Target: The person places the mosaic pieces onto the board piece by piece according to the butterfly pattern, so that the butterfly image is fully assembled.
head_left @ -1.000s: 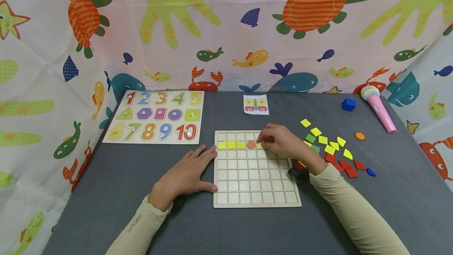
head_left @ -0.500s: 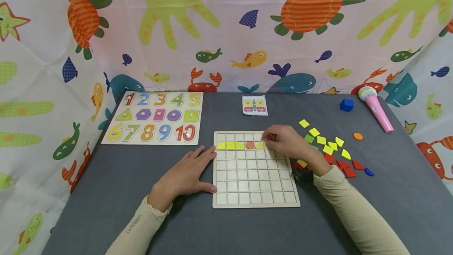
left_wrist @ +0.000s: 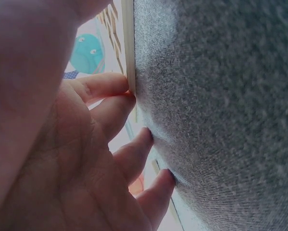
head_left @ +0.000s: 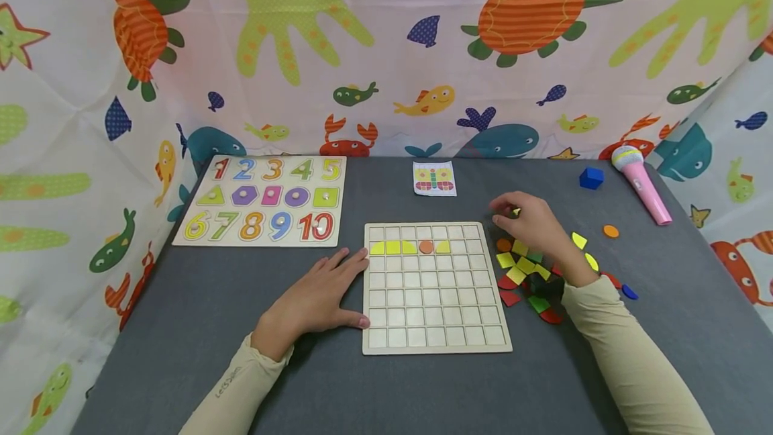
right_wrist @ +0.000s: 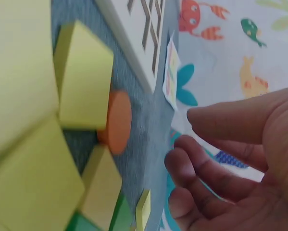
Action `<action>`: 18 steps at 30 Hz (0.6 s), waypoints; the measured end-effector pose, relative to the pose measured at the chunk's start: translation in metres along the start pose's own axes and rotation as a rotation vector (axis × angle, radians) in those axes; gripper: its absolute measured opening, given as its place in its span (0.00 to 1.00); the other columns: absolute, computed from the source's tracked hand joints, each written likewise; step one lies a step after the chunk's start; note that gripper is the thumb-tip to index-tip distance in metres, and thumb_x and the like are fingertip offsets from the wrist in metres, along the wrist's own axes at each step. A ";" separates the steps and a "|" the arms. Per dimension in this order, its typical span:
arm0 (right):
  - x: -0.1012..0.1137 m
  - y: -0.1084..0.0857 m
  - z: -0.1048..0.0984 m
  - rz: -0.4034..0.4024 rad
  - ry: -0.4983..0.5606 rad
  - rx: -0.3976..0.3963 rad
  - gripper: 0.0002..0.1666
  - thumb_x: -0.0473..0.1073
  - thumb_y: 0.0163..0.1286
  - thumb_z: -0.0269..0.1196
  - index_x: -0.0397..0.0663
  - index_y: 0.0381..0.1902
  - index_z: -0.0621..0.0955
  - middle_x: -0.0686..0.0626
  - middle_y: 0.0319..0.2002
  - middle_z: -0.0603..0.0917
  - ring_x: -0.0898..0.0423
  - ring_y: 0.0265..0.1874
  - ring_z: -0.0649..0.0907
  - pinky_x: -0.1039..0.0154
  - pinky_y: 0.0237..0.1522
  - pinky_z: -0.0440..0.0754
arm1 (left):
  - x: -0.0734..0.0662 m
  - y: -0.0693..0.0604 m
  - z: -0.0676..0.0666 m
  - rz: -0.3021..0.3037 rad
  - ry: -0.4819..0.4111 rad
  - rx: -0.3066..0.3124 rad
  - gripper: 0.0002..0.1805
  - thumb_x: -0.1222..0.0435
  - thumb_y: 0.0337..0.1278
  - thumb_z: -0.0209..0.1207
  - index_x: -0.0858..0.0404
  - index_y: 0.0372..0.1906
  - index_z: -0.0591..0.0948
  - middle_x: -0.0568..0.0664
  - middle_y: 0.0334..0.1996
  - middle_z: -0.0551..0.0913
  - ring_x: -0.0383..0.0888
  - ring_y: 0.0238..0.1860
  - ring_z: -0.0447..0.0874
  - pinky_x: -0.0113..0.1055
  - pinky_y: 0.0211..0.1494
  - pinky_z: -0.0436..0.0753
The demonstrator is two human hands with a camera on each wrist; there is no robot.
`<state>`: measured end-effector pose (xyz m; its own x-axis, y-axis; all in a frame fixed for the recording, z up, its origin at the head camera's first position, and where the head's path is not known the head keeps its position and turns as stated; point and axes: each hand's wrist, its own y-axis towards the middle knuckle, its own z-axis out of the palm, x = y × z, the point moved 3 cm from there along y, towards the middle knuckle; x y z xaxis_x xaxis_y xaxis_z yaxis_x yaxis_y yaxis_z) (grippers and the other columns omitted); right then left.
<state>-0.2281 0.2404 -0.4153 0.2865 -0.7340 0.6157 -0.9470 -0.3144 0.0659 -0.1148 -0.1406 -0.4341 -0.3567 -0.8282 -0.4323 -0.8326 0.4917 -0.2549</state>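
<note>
A wooden grid board (head_left: 436, 337) lies flat on the grey table. Its second row holds several yellow pieces (head_left: 393, 248) and one orange disc (head_left: 426, 247). My left hand (head_left: 317, 294) rests by the board's left edge, its fingertips touching the edge in the left wrist view. Over the far end of the loose pieces is my right hand (head_left: 531, 220). In the right wrist view its thumb and fingers (right_wrist: 180, 166) stand apart with nothing between them. A yellow square (head_left: 516, 211) shows between thumb and finger from above; in the right wrist view a yellow tile (right_wrist: 143, 210) lies on the table.
Several red, green and yellow pieces (head_left: 516, 275) lie scattered right of the board. A small butterfly picture card (head_left: 435, 179) is behind it. The number puzzle board (head_left: 260, 201) sits at far left. Blue cube (head_left: 592, 178) and pink toy microphone (head_left: 643, 186) are at far right.
My right hand has left the yellow piece in the board's second row and moved right, over the loose pieces. The left hand has stayed in place.
</note>
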 end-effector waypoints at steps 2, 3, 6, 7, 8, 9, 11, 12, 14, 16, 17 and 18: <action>-0.005 0.001 -0.005 0.026 -0.004 -0.026 0.14 0.33 0.78 0.64 0.32 0.57 0.85 0.34 0.51 0.85 0.38 0.50 0.81 0.41 0.51 0.80 | 0.000 0.000 0.000 0.005 0.003 -0.003 0.58 0.42 0.56 0.77 0.59 0.85 0.62 0.50 0.86 0.56 0.58 0.86 0.47 0.59 0.84 0.50; -0.007 0.002 -0.007 0.040 -0.003 -0.039 0.15 0.33 0.78 0.64 0.32 0.58 0.85 0.33 0.52 0.85 0.37 0.51 0.81 0.39 0.52 0.81 | 0.001 0.000 0.000 0.009 0.005 -0.004 0.58 0.42 0.56 0.77 0.59 0.85 0.62 0.50 0.86 0.56 0.58 0.86 0.47 0.59 0.84 0.51; -0.015 0.003 -0.011 0.088 -0.001 -0.074 0.18 0.34 0.78 0.64 0.30 0.61 0.83 0.31 0.53 0.85 0.34 0.53 0.82 0.37 0.53 0.81 | 0.001 0.000 0.000 0.021 0.010 -0.010 0.58 0.42 0.57 0.77 0.60 0.85 0.62 0.50 0.86 0.57 0.59 0.85 0.48 0.59 0.84 0.52; -0.018 0.003 -0.012 0.106 0.000 -0.085 0.18 0.34 0.78 0.64 0.30 0.61 0.83 0.30 0.53 0.85 0.34 0.53 0.82 0.37 0.53 0.81 | 0.001 0.000 0.000 0.024 0.012 -0.011 0.58 0.42 0.57 0.77 0.60 0.85 0.62 0.50 0.86 0.57 0.59 0.85 0.48 0.59 0.84 0.52; -0.020 0.004 -0.013 0.125 0.003 -0.093 0.19 0.34 0.78 0.64 0.29 0.61 0.82 0.30 0.53 0.84 0.34 0.53 0.81 0.38 0.52 0.82 | 0.001 0.000 0.000 0.025 0.011 -0.012 0.58 0.42 0.57 0.77 0.60 0.85 0.62 0.50 0.86 0.57 0.59 0.85 0.48 0.59 0.84 0.52; -0.023 0.004 -0.013 0.140 0.002 -0.099 0.20 0.34 0.78 0.64 0.28 0.62 0.82 0.29 0.53 0.84 0.34 0.52 0.81 0.38 0.52 0.82 | 0.001 0.000 0.000 0.025 0.011 -0.013 0.58 0.42 0.57 0.77 0.60 0.85 0.62 0.50 0.86 0.57 0.59 0.85 0.48 0.59 0.84 0.52; -0.029 0.006 -0.014 0.170 -0.003 -0.108 0.21 0.34 0.77 0.64 0.26 0.63 0.80 0.28 0.53 0.84 0.33 0.52 0.82 0.37 0.52 0.82 | 0.001 0.000 0.001 0.024 0.010 -0.016 0.58 0.42 0.57 0.77 0.60 0.85 0.62 0.50 0.86 0.57 0.59 0.85 0.48 0.59 0.84 0.52; -0.031 0.006 -0.015 0.184 -0.006 -0.109 0.22 0.34 0.77 0.64 0.25 0.63 0.80 0.27 0.54 0.83 0.32 0.52 0.81 0.37 0.53 0.82 | 0.001 0.000 0.001 0.024 0.010 -0.017 0.58 0.42 0.57 0.77 0.60 0.85 0.62 0.50 0.86 0.56 0.59 0.85 0.48 0.59 0.84 0.52; -0.036 0.008 -0.016 0.212 -0.012 -0.096 0.23 0.34 0.77 0.64 0.23 0.64 0.79 0.26 0.55 0.82 0.31 0.54 0.81 0.35 0.55 0.82 | 0.001 0.000 0.001 0.023 0.009 -0.019 0.58 0.42 0.57 0.77 0.60 0.85 0.62 0.50 0.86 0.56 0.59 0.85 0.48 0.59 0.84 0.52; -0.041 0.010 -0.016 0.243 -0.020 -0.072 0.23 0.35 0.77 0.64 0.22 0.63 0.78 0.25 0.55 0.82 0.30 0.54 0.80 0.35 0.56 0.81 | 0.002 0.000 0.001 0.023 0.008 -0.018 0.58 0.42 0.57 0.77 0.60 0.85 0.62 0.50 0.86 0.57 0.59 0.85 0.48 0.59 0.84 0.52; -0.043 0.010 -0.016 0.260 -0.023 -0.058 0.23 0.35 0.77 0.64 0.21 0.62 0.79 0.25 0.55 0.82 0.30 0.53 0.80 0.35 0.56 0.81 | 0.002 0.000 0.001 0.023 0.009 -0.019 0.58 0.42 0.57 0.77 0.60 0.85 0.62 0.50 0.86 0.57 0.59 0.85 0.48 0.59 0.84 0.52; -0.044 0.011 -0.017 0.274 -0.028 -0.046 0.22 0.36 0.77 0.64 0.21 0.60 0.79 0.25 0.55 0.81 0.31 0.52 0.80 0.36 0.54 0.82 | 0.002 0.000 0.001 0.024 0.009 -0.019 0.58 0.42 0.57 0.76 0.60 0.85 0.62 0.50 0.86 0.57 0.59 0.85 0.48 0.59 0.84 0.52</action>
<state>-0.2532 0.2795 -0.4288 0.0217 -0.8045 0.5935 -0.9951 -0.0745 -0.0647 -0.1149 -0.1421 -0.4360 -0.3805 -0.8184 -0.4307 -0.8313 0.5067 -0.2283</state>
